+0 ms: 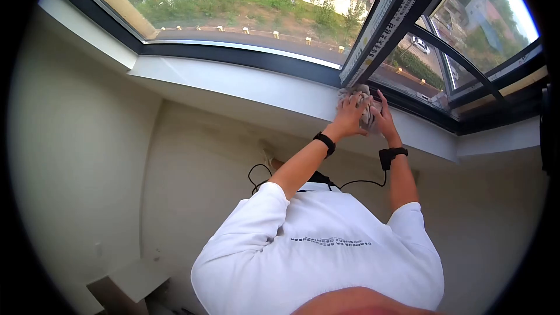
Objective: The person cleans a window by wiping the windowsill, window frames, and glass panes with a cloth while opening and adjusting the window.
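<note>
Left hand (350, 116) and right hand (385, 119), half-curled, grip a crumpled, pale greyish, dark-streaked cloth (366, 117).

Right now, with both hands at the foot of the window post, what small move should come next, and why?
Probably slide the crumpled cloth slightly left along the white sill: the left hand is over it, the right hand is at its side, and it sits bunched by the window post, with sill running on leftward.

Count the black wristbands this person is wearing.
2: one wristband at the wrist of the left hand; a bulkier wristband, with a cable, at the wrist of the right hand. None seems hidden.
</note>
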The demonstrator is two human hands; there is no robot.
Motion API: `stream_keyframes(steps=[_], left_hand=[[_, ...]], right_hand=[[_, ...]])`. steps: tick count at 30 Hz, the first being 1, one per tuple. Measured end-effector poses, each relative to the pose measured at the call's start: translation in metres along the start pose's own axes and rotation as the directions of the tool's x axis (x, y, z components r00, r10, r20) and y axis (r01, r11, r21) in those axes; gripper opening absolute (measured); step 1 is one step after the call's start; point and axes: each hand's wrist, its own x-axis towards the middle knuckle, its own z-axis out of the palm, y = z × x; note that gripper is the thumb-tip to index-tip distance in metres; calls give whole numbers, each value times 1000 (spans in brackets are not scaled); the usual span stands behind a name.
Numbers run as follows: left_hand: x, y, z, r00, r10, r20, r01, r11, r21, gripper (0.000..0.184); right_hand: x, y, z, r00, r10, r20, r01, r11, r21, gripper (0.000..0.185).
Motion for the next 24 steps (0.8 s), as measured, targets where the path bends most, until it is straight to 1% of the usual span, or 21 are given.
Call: stream_keyframes(steps=[2,3,4,5,6,8,9,10,12,13,14,15,16,18,19,21,22,23,24], left_hand=[[5,0,9,996,-67,-61,71,996,53,113],[4,7,5,987,-84,-137,96,992,80,94],[6,4,9,984,-86,-154,97,993,70,86],[7,-5,15,982,-90,-168,102,993,66,79],[8,-13,15,979,-93,-184,107,992,72,71],[7,-22,10,966,-75,-247,96,993,75,62],[2,-24,8,961,-68,-269,90,993,73,57],[-2,-25,0,943,-151,-298,173,984,51,55],[-12,-28,-13,907,-289,-306,305,952,6,52],[-16,-37,-17,895,-306,-324,332,943,27,48],[-21,-43,-27,889,-312,-334,342,939,34,47],[-26,-49,-40,882,-319,-346,353,935,37,46],[-31,-64,-47,868,-312,-386,354,934,40,43],[-38,-83,-76,817,-390,-425,453,890,55,38],[-42,-87,-99,795,-466,-388,521,852,45,40],[-53,-118,-128,712,-539,-449,630,774,70,44],[-57,-123,-145,651,-583,-487,689,722,57,44],[-63,-138,-161,605,-634,-481,741,670,48,48],[-68,-149,-173,577,-667,-472,776,628,61,52]], right_hand=[[-8,8,-39,997,-4,-71,-4,994,-107,45],[-11,21,-58,987,64,-150,-97,968,-230,37],[-15,42,-76,965,119,-234,-196,920,-339,30],[-20,76,-96,961,37,-274,-184,825,-534,26],[-24,101,-105,954,-58,-295,-173,696,-697,22],[-34,106,-97,911,-183,-369,-168,653,-739,19],[-36,97,-88,906,-232,-353,-159,586,-795,19],[-33,94,-87,905,-245,-349,-149,586,-797,19],[-38,91,-86,892,-240,-383,-185,580,-793,20],[-39,85,-85,893,-237,-382,-184,582,-792,22],[-39,86,-85,908,-169,-384,-237,547,-803,20],[-40,85,-85,911,-164,-378,-230,560,-796,20],[-41,82,-85,906,-183,-383,-218,572,-790,19],[-41,89,-86,884,-227,-408,-220,569,-792,17],[-39,88,-85,877,-214,-430,-245,571,-783,16],[-39,93,-85,867,-227,-443,-254,563,-786,16],[-40,95,-86,866,-261,-426,-217,570,-792,16],[-40,90,-85,869,-242,-431,-232,571,-787,17],[-41,89,-85,873,-262,-411,-199,578,-791,17]])
